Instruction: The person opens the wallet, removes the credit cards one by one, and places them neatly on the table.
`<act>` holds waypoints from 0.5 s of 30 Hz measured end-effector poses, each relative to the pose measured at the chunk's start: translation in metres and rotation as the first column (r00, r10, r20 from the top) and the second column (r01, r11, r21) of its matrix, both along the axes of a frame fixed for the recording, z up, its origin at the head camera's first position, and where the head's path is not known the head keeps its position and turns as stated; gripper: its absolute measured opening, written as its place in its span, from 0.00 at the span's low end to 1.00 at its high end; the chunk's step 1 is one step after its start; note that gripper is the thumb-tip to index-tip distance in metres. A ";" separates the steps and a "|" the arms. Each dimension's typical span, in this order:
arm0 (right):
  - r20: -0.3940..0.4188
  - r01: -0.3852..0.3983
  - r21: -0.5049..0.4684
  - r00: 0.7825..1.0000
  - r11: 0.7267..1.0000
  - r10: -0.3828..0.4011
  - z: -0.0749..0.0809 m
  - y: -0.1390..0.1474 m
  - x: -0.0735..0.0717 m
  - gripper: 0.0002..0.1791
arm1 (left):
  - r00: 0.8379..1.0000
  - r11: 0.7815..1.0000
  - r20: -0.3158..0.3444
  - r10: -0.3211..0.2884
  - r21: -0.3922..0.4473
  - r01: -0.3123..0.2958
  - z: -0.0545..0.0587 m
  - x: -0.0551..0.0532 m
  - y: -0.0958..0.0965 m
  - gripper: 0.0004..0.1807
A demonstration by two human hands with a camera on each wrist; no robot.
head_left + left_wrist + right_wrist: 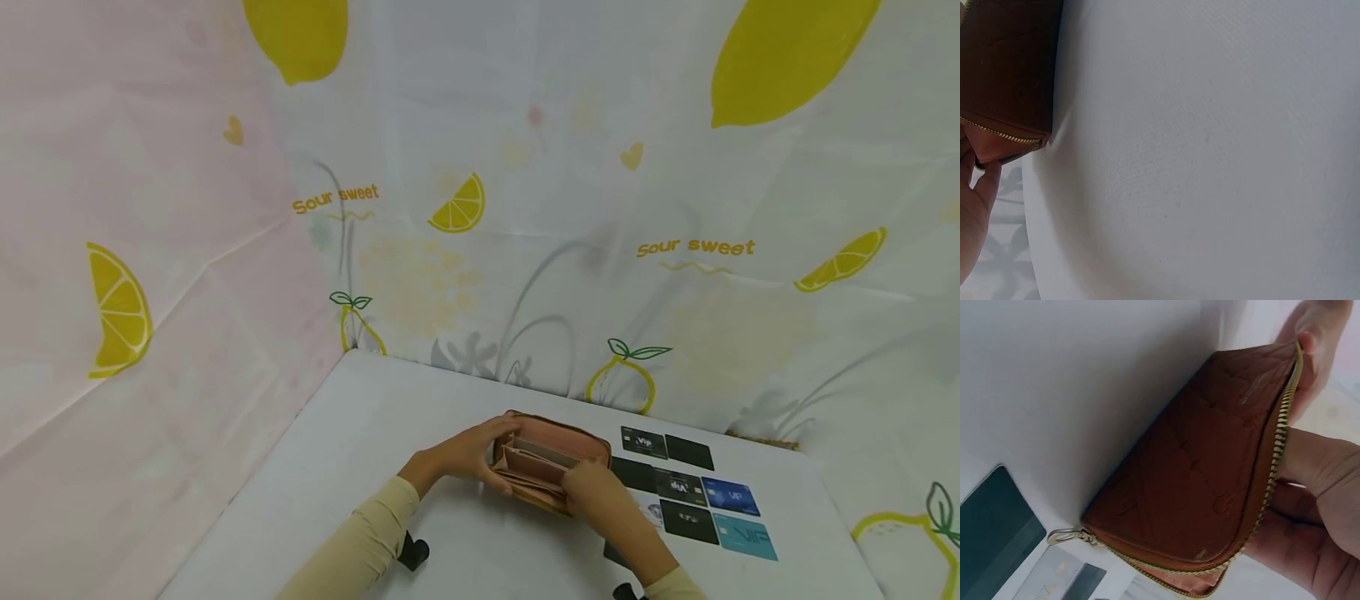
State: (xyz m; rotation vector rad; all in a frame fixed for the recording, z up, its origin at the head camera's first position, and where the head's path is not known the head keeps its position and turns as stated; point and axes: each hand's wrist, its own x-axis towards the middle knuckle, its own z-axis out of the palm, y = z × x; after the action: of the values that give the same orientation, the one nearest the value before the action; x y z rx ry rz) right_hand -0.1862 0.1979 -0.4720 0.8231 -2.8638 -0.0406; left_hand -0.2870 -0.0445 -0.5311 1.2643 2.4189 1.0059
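A brown zip-around wallet [566,433] stands unzipped on the white table, its pleated compartments facing up. My left hand [474,454] grips its left end, thumb at the near side and fingers at the far side. At the right end, my right hand [596,496] has curled fingers at the opening. In the right wrist view, that thumb [1313,456] and the fingers below it pass behind the gold zip edge of the wallet [1185,469]; the fingertips are hidden and I cannot tell what they hold. The quilted outer side shows in the left wrist view on the wallet [1007,69].
Several cards lie in rows right of the wallet, among them a blue card [731,497], a teal card [746,537] and a black Vip card [643,442]. Some are partly covered by the right arm. A lemon-print curtain [525,275] hangs behind the table [330,433].
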 end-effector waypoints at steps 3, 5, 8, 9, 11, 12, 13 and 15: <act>-0.033 -0.035 0.011 0.999 0.999 0.035 -0.001 0.000 0.000 0.18 | 1.000 1.000 -0.002 0.002 -0.008 -0.002 -0.001 -0.001 0.000 0.61; -0.036 -0.043 0.017 0.998 0.999 0.043 -0.001 0.000 -0.001 0.18 | 1.000 1.000 0.000 0.005 -0.015 -0.005 -0.002 -0.002 0.000 0.62; -0.045 -0.040 0.027 0.998 0.999 0.041 -0.001 -0.003 -0.002 0.15 | 1.000 1.000 -0.002 0.013 -0.019 -0.013 -0.002 -0.002 0.000 0.62; -0.045 -0.031 0.033 0.998 0.999 0.033 0.000 -0.004 -0.003 0.13 | 1.000 1.000 -0.005 0.016 -0.018 -0.016 -0.002 -0.002 0.000 0.62; -0.045 -0.007 0.044 0.999 0.999 0.009 0.001 -0.006 -0.003 0.11 | 1.000 1.000 -0.001 0.022 -0.014 -0.022 -0.001 -0.001 0.000 0.61; -0.040 0.006 0.047 0.999 0.999 -0.004 0.001 -0.007 -0.003 0.10 | 1.000 1.000 -0.001 0.022 -0.015 -0.022 0.000 -0.001 0.000 0.61; -0.036 0.018 0.048 0.999 0.999 -0.016 0.002 -0.008 -0.002 0.09 | 1.000 1.000 0.004 0.022 -0.018 -0.022 0.001 0.000 0.000 0.61; -0.031 0.040 0.054 0.999 0.998 -0.038 0.003 -0.009 0.000 0.09 | 1.000 1.000 0.012 0.019 -0.023 -0.019 0.001 0.001 0.000 0.61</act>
State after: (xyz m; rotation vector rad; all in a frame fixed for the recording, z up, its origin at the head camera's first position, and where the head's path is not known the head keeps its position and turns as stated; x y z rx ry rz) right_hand -0.1864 0.1893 -0.4689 0.7700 -2.8619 -0.1357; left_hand -0.2862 -0.0440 -0.5300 1.2259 2.4306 0.9859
